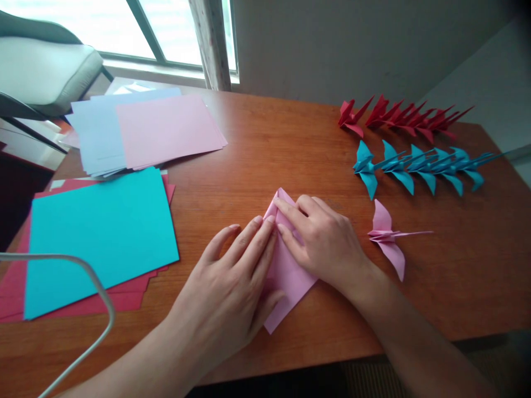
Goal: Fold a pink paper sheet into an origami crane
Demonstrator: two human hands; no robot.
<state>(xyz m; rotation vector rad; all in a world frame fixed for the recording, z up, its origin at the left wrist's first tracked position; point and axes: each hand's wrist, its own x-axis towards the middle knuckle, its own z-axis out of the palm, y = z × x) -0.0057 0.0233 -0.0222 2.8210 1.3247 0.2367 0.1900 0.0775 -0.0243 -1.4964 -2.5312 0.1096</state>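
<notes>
A folded piece of pink origami paper lies on the table in front of me, one corner pointing away and one towards me. My left hand rests on its left side, fingers stretched out and their tips on the folded edge. My right hand is on the upper right part, with index finger and thumb closed on the fold near the far tip and the other fingers curled. Parts of the paper are hidden beneath both hands. A finished pink paper crane sits just right of my right hand.
Blue paper cranes and red paper cranes stand in rows at the back right. Turquoise sheets over red sheets, plus pale pink and blue sheets, lie left. A white cable arches at lower left.
</notes>
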